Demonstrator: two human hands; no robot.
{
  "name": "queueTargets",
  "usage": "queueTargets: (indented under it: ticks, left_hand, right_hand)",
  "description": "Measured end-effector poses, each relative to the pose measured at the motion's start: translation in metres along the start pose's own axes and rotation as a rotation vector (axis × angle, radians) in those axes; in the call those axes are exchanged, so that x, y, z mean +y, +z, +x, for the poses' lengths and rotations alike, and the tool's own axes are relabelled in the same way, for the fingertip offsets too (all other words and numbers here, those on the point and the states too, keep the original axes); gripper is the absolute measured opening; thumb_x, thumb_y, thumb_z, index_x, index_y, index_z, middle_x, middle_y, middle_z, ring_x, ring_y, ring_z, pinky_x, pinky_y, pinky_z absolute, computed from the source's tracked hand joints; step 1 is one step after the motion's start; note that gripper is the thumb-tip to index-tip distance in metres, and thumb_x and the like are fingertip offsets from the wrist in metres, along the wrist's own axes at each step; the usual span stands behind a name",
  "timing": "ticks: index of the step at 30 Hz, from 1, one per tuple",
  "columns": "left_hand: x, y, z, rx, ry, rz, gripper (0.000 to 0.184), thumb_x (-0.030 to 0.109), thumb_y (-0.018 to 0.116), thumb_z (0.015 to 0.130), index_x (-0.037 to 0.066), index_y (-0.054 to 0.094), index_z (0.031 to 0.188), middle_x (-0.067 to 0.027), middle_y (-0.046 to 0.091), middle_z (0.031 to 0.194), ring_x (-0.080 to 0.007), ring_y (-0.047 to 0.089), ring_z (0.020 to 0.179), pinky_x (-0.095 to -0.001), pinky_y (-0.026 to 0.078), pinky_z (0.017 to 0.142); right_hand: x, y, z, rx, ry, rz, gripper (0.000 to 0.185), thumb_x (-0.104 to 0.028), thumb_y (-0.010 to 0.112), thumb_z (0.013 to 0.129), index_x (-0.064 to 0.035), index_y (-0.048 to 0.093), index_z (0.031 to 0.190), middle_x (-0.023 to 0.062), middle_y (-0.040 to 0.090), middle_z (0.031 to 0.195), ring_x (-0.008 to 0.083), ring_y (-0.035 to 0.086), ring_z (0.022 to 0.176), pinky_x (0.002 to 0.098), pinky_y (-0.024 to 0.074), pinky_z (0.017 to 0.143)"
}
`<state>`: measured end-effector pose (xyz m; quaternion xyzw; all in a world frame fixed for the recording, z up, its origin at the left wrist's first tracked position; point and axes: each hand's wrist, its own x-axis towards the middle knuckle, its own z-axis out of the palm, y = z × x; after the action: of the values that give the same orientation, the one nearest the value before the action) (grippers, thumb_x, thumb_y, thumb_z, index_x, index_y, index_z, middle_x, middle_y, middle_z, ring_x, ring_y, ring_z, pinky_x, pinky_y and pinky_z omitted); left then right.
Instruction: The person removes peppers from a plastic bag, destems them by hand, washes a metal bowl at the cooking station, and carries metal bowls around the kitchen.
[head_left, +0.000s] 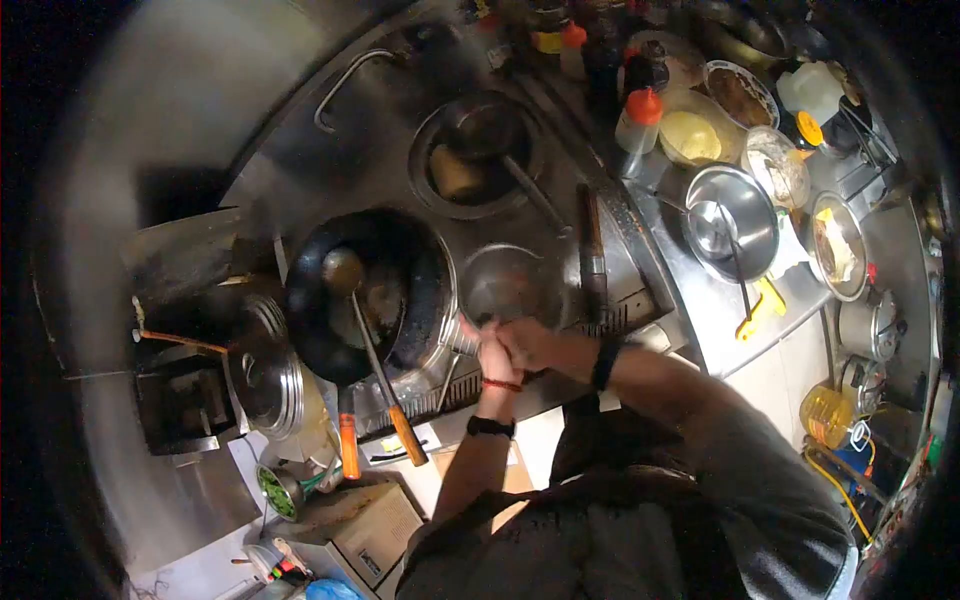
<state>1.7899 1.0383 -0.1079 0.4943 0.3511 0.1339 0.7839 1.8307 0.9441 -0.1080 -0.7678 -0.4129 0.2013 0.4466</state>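
My left hand [492, 355], with a red bracelet and a black watch on its wrist, and my right hand [530, 345], with a black wristband, are pressed together over the stove's front. Their fingers look closed; what lies between them is hidden and a little blurred. Just beyond them is a round, dull metal pan or basin [512, 285] set in the stove; its exact kind is unclear. Left of the hands sits a black wok [310, 310], with a long ladle [370, 345] resting in it, its wooden handle pointing towards me.
Behind stands a pot [425, 185] with a dark ladle [520, 180] across it. At right, a counter holds a steel bowl [705, 240], a red-capped bottle [640, 120] and several food bowls. Stacked lids [265, 370] and a bowl of greens [277, 492] are at left.
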Motion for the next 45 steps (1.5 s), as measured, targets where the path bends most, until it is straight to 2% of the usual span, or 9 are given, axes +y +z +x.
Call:
queueTargets:
  ticks: [5, 10, 15, 18, 21, 23, 28, 38, 45]
  left_hand:
    - [0.059, -0.008, 0.017, -0.057, -0.224, 0.04, 0.055, 0.003, 0.044, 0.078, 0.011, 0.04, 0.132, -0.0143, 0.05, 0.121, -0.0304, 0.056, 0.104, -0.0391, 0.052, 0.087]
    - [0.094, -0.001, 0.007, -0.31, 0.71, 1.097, 0.087, -0.018, 0.048, 0.064, 0.013, 0.033, 0.145, -0.0242, 0.029, 0.142, -0.0423, 0.027, 0.134, -0.0411, 0.03, 0.109]
    - [0.105, 0.003, -0.006, -0.322, 0.96, 1.197, 0.072, -0.015, 0.052, 0.069, 0.012, 0.049, 0.135, -0.0245, 0.021, 0.148, -0.0443, 0.024, 0.136, -0.0441, 0.031, 0.109]
    - [0.108, -0.004, -0.005, -0.361, 1.087, 1.3, 0.082, -0.01, 0.057, 0.056, 0.003, 0.046, 0.136, -0.0252, 0.017, 0.15, -0.0432, 0.02, 0.139, -0.0447, 0.023, 0.113]
    - [0.114, 0.004, -0.018, -0.27, 1.016, 1.215, 0.083, -0.009, 0.058, 0.055, -0.001, 0.043, 0.136, -0.0258, 0.016, 0.151, -0.0448, 0.021, 0.138, -0.0452, 0.021, 0.113]
    - [0.113, 0.008, -0.02, -0.19, 0.852, 1.032, 0.084, -0.013, 0.057, 0.061, -0.004, 0.032, 0.141, -0.0257, 0.023, 0.148, -0.0408, 0.026, 0.137, -0.0426, 0.025, 0.112]
    - [0.058, -0.011, 0.009, -0.114, 0.017, 0.199, 0.093, -0.01, 0.054, 0.078, 0.025, 0.006, 0.15, -0.0163, 0.034, 0.145, -0.0336, 0.043, 0.126, -0.0501, 0.043, 0.097]
    - [0.063, 0.01, 0.024, -0.095, -0.38, -0.135, 0.091, -0.003, 0.054, 0.077, 0.033, 0.008, 0.146, -0.0177, 0.035, 0.134, -0.0426, 0.047, 0.112, -0.0647, 0.055, 0.074]
    - [0.025, 0.02, 0.059, -0.247, -0.472, -0.345, 0.072, 0.0, 0.058, 0.078, 0.021, 0.026, 0.139, -0.0134, 0.046, 0.118, -0.0375, 0.055, 0.102, -0.0543, 0.06, 0.071]
  right_hand:
    - [-0.001, -0.009, -0.033, 0.017, -0.035, -0.255, 0.033, -0.011, 0.053, 0.08, -0.006, 0.058, 0.112, 0.0174, 0.06, 0.114, 0.0392, 0.055, 0.11, 0.0415, 0.0434, 0.098]
    - [0.009, -0.077, -0.05, 0.014, 0.228, -0.677, 0.032, -0.011, 0.056, 0.079, -0.0049, 0.06, 0.11, 0.0169, 0.062, 0.109, 0.0377, 0.056, 0.107, 0.0439, 0.0453, 0.094]
    - [0.067, -0.118, -0.013, 1.083, 0.225, 0.512, 0.029, -0.019, 0.064, 0.079, -0.0026, 0.059, 0.102, 0.0195, 0.061, 0.095, 0.0329, 0.06, 0.087, 0.041, 0.0482, 0.075]
    - [0.122, -0.14, 0.026, 0.88, 0.516, 0.805, 0.034, -0.024, 0.068, 0.08, -0.0017, 0.059, 0.105, 0.0168, 0.062, 0.095, 0.0272, 0.06, 0.083, 0.0395, 0.0483, 0.074]
    - [0.087, -0.17, 0.044, 0.5, 0.758, 1.151, 0.039, -0.027, 0.07, 0.079, -0.0006, 0.059, 0.105, 0.0164, 0.063, 0.1, 0.0235, 0.062, 0.085, 0.0399, 0.0494, 0.074]
    - [0.18, -0.145, 0.053, 0.411, 0.575, 0.051, 0.044, -0.025, 0.066, 0.082, -0.0047, 0.052, 0.119, 0.0171, 0.063, 0.109, 0.0287, 0.064, 0.095, 0.0411, 0.0513, 0.078]
    - [0.047, -0.197, 0.043, 0.256, 0.989, -0.614, 0.056, -0.02, 0.056, 0.086, -0.0036, 0.04, 0.136, 0.0172, 0.063, 0.116, 0.0354, 0.062, 0.103, 0.0432, 0.0499, 0.089]
    - [-0.024, -0.219, -0.02, 0.613, 0.861, 0.539, 0.025, -0.004, 0.061, 0.082, 0.0045, 0.06, 0.105, 0.0135, 0.066, 0.083, 0.0252, 0.061, 0.074, 0.0328, 0.0489, 0.068]
    - [-0.055, -0.211, -0.112, 0.614, 0.628, -0.038, 0.033, -0.003, 0.061, 0.077, 0.0052, 0.059, 0.109, 0.0133, 0.066, 0.087, 0.0213, 0.061, 0.081, 0.0315, 0.0472, 0.079]
